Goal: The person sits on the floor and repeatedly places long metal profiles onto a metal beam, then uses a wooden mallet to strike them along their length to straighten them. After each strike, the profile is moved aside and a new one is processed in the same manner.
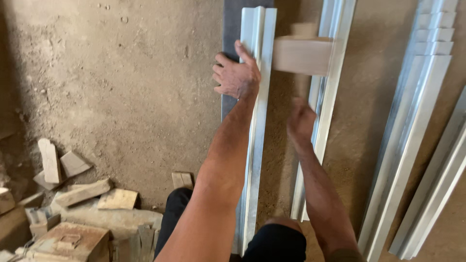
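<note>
At the bottom left corner of the dirt floor [121, 87] lies a heap of wood offcuts [73, 194], pale blocks and wedges piled loosely, with one small block [182, 179] apart from the heap, just beside the person's dark-clad knee. Right of that bare stretch of floor, a long pale metal channel [256, 126] runs from the top edge down toward the person, lying over a dark grey strip [232, 19] that shows along its left side. The left hand [236, 75] rests on the channel's left edge near the far end, palm down, fingers curled loosely over the dark strip and thumb stretched up along the metal; it presses rather than grips. Just right of it, a blurred wooden mallet head [302, 54] hangs between this channel and a second channel [323, 111] that lies parallel, near but apart. The right hand [301, 121] is lower, between the two channels, closed into a fist; motion blur hides the handle, so whether it grips the mallet cannot be told for certain. Further right, well apart, a stack of metal channels [417, 126] slants along the floor toward the bottom right corner, their stepped ends showing at the top edge.
</note>
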